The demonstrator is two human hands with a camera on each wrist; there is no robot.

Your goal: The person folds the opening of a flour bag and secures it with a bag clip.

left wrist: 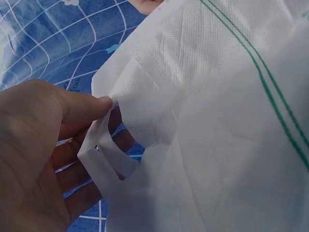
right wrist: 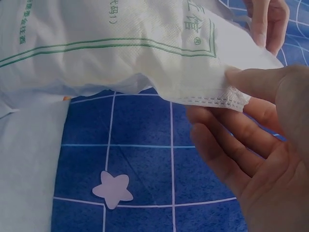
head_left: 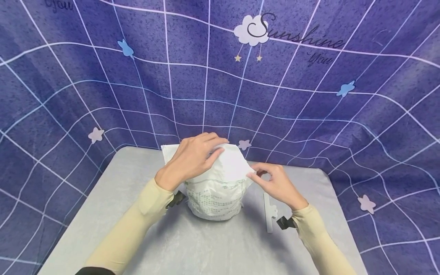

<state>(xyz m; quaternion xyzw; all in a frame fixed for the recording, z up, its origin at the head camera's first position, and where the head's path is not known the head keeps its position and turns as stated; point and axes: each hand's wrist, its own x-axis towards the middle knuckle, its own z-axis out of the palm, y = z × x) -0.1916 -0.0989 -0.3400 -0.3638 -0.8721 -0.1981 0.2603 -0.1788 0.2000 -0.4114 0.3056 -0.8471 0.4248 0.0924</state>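
Note:
A white non-woven bag (head_left: 214,202) with green print stands bulging on the grey table. My left hand (head_left: 194,156) is at its top edge. In the left wrist view, that thumb pinches the edge beside a cut-out strip (left wrist: 99,154), with the other fingers behind it. My right hand (head_left: 275,183) pinches the bag's upper right corner between thumb and fingers. The stitched corner (right wrist: 227,100) shows between them in the right wrist view. What is inside the bag is hidden.
A narrow white piece (head_left: 267,214) with a cloud-like edge lies on the grey table cover (head_left: 137,236), right of the bag and under the right wrist. A blue-purple grid-patterned cloth (head_left: 185,84) rises behind and around the table.

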